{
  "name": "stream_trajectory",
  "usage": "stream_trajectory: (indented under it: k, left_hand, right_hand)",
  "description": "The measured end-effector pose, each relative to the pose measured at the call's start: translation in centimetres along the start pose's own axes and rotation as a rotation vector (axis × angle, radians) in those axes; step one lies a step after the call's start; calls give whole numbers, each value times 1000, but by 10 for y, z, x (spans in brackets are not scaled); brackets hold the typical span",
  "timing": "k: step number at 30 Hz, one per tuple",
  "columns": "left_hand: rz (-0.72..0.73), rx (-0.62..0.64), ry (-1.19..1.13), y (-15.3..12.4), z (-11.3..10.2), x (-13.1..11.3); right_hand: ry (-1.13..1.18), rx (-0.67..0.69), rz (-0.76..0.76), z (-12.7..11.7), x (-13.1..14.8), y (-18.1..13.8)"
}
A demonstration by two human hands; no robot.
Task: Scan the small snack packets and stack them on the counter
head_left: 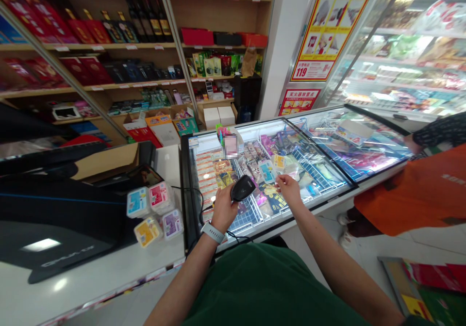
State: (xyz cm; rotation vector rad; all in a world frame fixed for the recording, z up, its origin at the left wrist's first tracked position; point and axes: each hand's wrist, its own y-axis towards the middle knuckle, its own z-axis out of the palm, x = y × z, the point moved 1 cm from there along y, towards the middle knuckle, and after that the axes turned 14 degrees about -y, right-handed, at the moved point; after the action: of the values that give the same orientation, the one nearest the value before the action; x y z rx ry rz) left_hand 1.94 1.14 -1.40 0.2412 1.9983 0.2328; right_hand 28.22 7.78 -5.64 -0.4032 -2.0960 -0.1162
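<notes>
My left hand [223, 208] is wrapped around a black barcode scanner [243, 188], its head pointing right above the glass-topped freezer. With fingers pinched, my right hand [290, 190] is at the lower right corner of a clear plastic tub with a blue label [267, 171]. Just behind that tub is a yellow-labelled tub [279, 162]. On the white counter to the left stand stacked clear tubs: a blue-labelled one [138, 202], a pink-labelled one [159, 196], a purple-labelled one [172, 223] and a yellow-labelled one [147, 231].
The chest freezer [344, 186] holds packets in wire baskets under its glass. A black checkout machine [73, 238] occupies the counter [109, 272]. The scanner's cable [201, 204] runs over the freezer edge. At right stands a person in an orange garment [418, 195]. Shelves [141, 86] line the back.
</notes>
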Motion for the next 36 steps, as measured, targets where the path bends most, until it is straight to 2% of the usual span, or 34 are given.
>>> stream_trajectory:
  k: [10,29,36]
  left_hand:
    - [-23,10,6,0,1,1]
    - [17,-1,26,-1,3,5]
    - [11,5,41,0,4,7]
  right_hand:
    - [15,19,-11,4,13,1]
    - [-4,4,-18,2,9,8]
    - [19,-23,-23,-3,15,9]
